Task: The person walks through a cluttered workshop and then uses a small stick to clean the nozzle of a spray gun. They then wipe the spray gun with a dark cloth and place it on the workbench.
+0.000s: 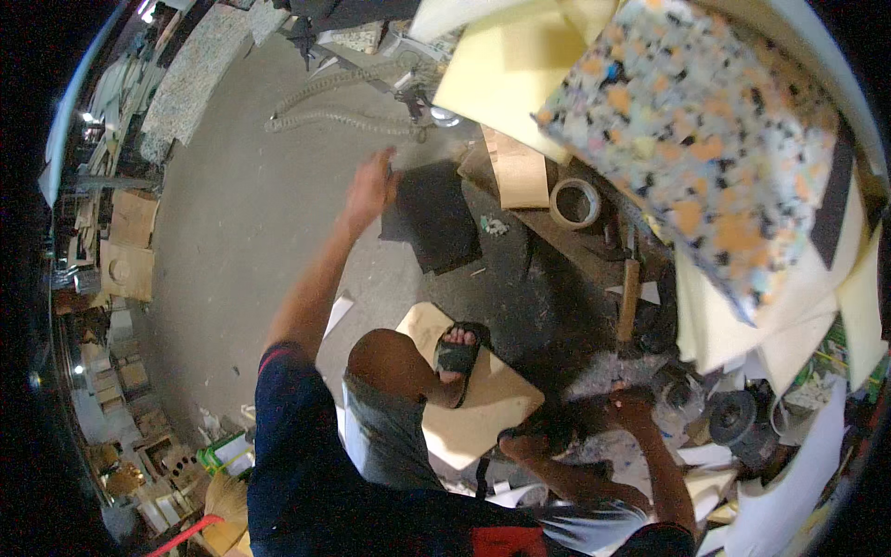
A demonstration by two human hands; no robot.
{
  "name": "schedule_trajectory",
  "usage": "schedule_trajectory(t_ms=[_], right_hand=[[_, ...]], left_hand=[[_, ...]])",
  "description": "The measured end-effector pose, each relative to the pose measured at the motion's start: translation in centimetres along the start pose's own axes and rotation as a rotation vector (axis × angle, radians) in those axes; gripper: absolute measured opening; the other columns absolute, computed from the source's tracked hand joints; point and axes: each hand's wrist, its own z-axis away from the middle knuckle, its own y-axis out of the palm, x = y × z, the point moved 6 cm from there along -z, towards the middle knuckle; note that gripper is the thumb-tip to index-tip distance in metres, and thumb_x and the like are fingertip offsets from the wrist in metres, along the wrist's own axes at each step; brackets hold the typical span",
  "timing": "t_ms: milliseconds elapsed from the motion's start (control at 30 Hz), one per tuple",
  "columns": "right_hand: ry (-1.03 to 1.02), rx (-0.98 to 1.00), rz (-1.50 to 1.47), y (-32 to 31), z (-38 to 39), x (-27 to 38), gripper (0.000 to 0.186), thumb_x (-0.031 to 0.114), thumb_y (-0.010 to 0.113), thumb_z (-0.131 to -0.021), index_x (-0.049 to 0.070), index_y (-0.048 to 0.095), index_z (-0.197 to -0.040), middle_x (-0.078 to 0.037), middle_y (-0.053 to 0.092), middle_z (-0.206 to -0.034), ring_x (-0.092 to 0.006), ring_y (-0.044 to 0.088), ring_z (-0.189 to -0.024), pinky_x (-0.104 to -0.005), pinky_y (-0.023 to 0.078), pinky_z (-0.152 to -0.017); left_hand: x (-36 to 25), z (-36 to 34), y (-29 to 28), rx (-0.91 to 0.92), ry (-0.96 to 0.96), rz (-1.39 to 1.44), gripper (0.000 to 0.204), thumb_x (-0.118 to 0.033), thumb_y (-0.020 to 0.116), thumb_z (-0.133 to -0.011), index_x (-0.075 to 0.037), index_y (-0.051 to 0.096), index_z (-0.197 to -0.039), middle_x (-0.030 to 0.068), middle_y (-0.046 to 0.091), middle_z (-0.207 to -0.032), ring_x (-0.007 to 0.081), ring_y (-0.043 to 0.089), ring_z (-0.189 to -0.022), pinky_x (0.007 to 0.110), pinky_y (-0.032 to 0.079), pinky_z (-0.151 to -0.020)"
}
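Observation:
My left hand reaches out over the floor beside the left edge of a black square sheet. Its fingers are blurred, so their grip is unclear. Lower right, in shadow, my right hand has curled fingers; what they hold, if anything, is too dark to make out. Just beyond it stands a tool with a wooden handle, its lower end near my fingers. My sandalled foot rests on a pale board between the hands.
A roll of tape and a brown cardboard piece lie ahead on the right. Speckled foam and yellow foam sheets pile up there. A coiled hose crosses the far floor. Cardboard boxes line the left; a broom is lower left.

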Motion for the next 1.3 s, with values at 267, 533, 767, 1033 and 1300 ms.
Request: schedule_trajectory(t_ms=[267, 533, 767, 1033, 1300], right_hand=[[0.134, -0.143, 0.038, 1.7, -1.2, -8.5, 0.041, 0.040, 0.064, -0.081, 0.010, 0.063, -0.108, -0.014, 0.066, -0.099, -0.0321, 0.061, -0.096, -0.0446, 0.047, -0.085], [0.575, -0.199, -0.159, 1.0, 9.6, -6.4, 0.038, 0.035, 0.070, -0.077, 0.007, 0.064, -0.102, -0.016, 0.066, -0.089, -0.0350, 0.062, -0.084, -0.0443, 0.050, -0.076], [0.349, -0.528, -0.207, 2.9, 8.8, -9.2, 0.029, 0.024, 0.067, -0.080, 0.007, 0.063, -0.104, -0.015, 0.066, -0.093, -0.0347, 0.060, -0.082, -0.0454, 0.048, -0.074], [0.409, -0.341, -0.065, 5.1, 3.4, -9.9, 0.035, 0.020, 0.061, -0.084, 0.007, 0.057, -0.116, -0.013, 0.060, -0.112, -0.0289, 0.056, -0.105, -0.0381, 0.046, -0.089], [0.410, -0.658, -0.100, 3.1, 12.1, -2.5, 0.030, 0.032, 0.059, -0.084, 0.003, 0.062, -0.089, -0.020, 0.063, -0.083, -0.0399, 0.062, -0.079, -0.0488, 0.051, -0.071]], left_hand=[[6.5, -20.1, 7.2, -0.281, 0.076, -0.444, 0.062, -0.010, 0.062, -0.077, -0.014, 0.041, -0.136, 0.0164, 0.049, -0.133, 0.0365, 0.044, -0.124, 0.049, 0.035, -0.103], [9.8, -21.3, 10.0, 0.076, 0.188, -0.250, 0.027, -0.010, 0.063, -0.077, -0.008, 0.057, -0.103, 0.0192, 0.063, -0.094, 0.0379, 0.061, -0.093, 0.047, 0.047, -0.079], [4.8, -7.1, 0.6, -0.023, 0.318, -0.120, 0.017, -0.002, 0.061, -0.080, -0.006, 0.055, -0.094, 0.0194, 0.061, -0.086, 0.0395, 0.059, -0.078, 0.046, 0.046, -0.066], [-5.2, 8.6, -7.7, 0.045, 0.324, -0.104, 0.018, -0.002, 0.064, -0.079, -0.003, 0.058, -0.096, 0.0174, 0.060, -0.089, 0.0345, 0.060, -0.076, 0.042, 0.046, -0.064], [-23.4, 15.8, 2.2, 0.376, 0.773, -0.011, 0.020, -0.004, 0.067, -0.075, 0.000, 0.058, -0.093, 0.0188, 0.059, -0.088, 0.0397, 0.059, -0.080, 0.042, 0.047, -0.068]])
